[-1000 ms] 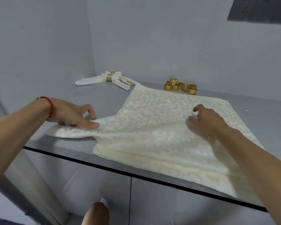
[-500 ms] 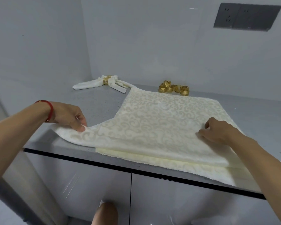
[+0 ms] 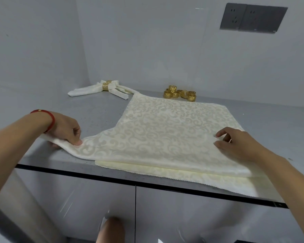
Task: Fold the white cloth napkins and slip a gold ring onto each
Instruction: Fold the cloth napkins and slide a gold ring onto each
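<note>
The left hand (image 3: pixel 67 128) pinches the near-left corner of the top napkin (image 3: pixel 165 130), thumb on the cloth and fingers curled under the lifted edge. The right hand (image 3: pixel 235 143) rests on the napkin's right side with loosely bent fingers, pressing rather than gripping. This napkin lies on a stack of others (image 3: pixel 191 174) at the front edge of the grey counter (image 3: pixel 98 116). It looks light, soft and limp, so it will likely sag wherever unsupported; corners and hems seem the best holds, with 1 hand pinning the rest. Behind, 1 finished napkin (image 3: pixel 95 88) wears its ring, and a cluster of gold rings (image 3: pixel 180 93) sits near the wall: rigid, small, probably easy to pinch.
</note>
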Available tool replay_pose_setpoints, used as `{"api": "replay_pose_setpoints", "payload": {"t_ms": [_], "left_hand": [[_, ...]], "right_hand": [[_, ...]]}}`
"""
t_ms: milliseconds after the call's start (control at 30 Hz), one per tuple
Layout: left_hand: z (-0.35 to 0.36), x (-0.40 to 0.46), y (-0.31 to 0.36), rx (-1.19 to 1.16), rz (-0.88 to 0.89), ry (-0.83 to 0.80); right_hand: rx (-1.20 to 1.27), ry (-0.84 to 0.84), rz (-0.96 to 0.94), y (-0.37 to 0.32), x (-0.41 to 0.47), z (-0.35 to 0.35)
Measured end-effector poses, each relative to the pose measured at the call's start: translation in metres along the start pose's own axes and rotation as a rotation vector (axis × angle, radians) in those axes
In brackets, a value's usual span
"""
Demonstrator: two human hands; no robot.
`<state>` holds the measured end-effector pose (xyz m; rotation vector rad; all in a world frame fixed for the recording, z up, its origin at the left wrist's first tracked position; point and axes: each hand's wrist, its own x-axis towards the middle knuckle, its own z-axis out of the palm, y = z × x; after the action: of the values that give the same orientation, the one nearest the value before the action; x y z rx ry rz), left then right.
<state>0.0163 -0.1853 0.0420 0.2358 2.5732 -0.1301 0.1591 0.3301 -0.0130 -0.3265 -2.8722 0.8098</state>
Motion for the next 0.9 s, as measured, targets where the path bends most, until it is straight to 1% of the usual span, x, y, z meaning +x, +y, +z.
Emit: {"api": "replay_pose_setpoints", "payload": {"t_ms": [100, 133, 167, 200, 233, 267, 300, 333, 367, 400, 467, 533, 567, 667, 733, 833, 867, 900], "left_hand": [[-0.008, -0.010, 0.023, 0.093, -0.119, 0.011], [-0.010, -0.012, 0.032, 0.142, -0.131, 0.071], [-0.010, -0.009, 0.041, 0.203, -0.112, 0.186], [-0.009, -0.004, 0.051, 0.244, -0.054, 0.343], [-0.006, 0.005, 0.063, 0.223, 0.044, 0.497], [-0.001, 0.012, 0.081, 0.150, 0.169, 0.617], [0.005, 0.017, 0.101, 0.050, 0.313, 0.689], [0.011, 0.019, 0.123, -0.031, 0.433, 0.696], [0.018, 0.023, 0.144, -0.072, 0.513, 0.670], [0.023, 0.029, 0.163, -0.069, 0.533, 0.640], [0.037, 0.041, 0.183, -0.041, 0.469, 0.545], [0.049, 0.054, 0.185, -0.071, 0.387, 0.456], [0.053, 0.059, 0.184, -0.082, 0.367, 0.446], [0.055, 0.062, 0.184, -0.087, 0.356, 0.472], [0.049, 0.063, 0.188, -0.102, 0.365, 0.493], [0.031, 0.071, 0.201, -0.097, 0.411, 0.715], [0.022, 0.077, 0.208, -0.115, 0.423, 0.752], [0.012, 0.083, 0.215, -0.161, 0.419, 0.737]], "right_hand": [[-0.039, 0.012, 0.001, -0.003, -0.001, 0.002], [-0.078, 0.016, 0.018, -0.005, 0.000, 0.002], [-0.176, 0.039, 0.013, -0.009, 0.001, 0.003], [-0.315, 0.092, -0.035, -0.014, 0.004, 0.004], [-0.440, 0.143, -0.112, -0.020, 0.007, 0.008], [-0.477, 0.168, -0.199, -0.030, 0.009, 0.012], [-0.446, 0.132, -0.264, -0.043, 0.010, 0.018], [-0.401, 0.064, -0.309, -0.057, 0.011, 0.026], [-0.377, -0.016, -0.335, -0.069, 0.011, 0.036], [-0.395, -0.092, -0.354, -0.077, 0.015, 0.047], [-0.454, -0.210, -0.364, -0.084, 0.017, 0.066], [-0.427, -0.281, -0.330, -0.080, 0.018, 0.073], [-0.397, -0.293, -0.322, -0.078, 0.019, 0.073], [-0.333, -0.281, -0.334, -0.083, 0.023, 0.065], [-0.300, -0.221, -0.332, -0.090, 0.037, 0.061], [-0.241, -0.115, -0.277, -0.101, 0.078, 0.062], [-0.224, -0.067, -0.258, -0.105, 0.094, 0.064], [-0.198, -0.020, -0.237, -0.108, 0.110, 0.068]]}}
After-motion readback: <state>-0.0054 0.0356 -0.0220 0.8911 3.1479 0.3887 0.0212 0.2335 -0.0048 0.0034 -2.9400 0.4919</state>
